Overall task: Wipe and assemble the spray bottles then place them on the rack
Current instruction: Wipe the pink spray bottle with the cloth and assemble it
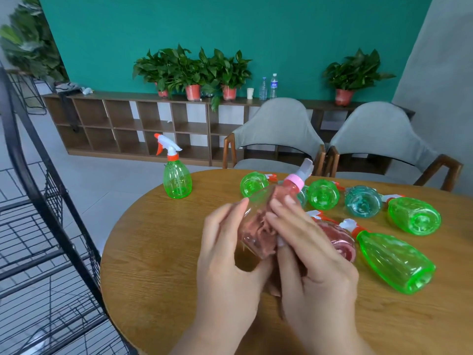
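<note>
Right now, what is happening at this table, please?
A person is wiping a clear spray bottle. The left hand holds it above the round table, and the right hand holds a pink cloth against it. One green bottle stands upright; other bottles lie on their sides. A black wire rack stands at the left.

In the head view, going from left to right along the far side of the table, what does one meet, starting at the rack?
Black wire rack → upright green spray bottle → first lying green bottle → second lying green bottle → teal bottle → rightmost lying green bottle. The held pink bottle overlaps, so it is omitted.
</note>
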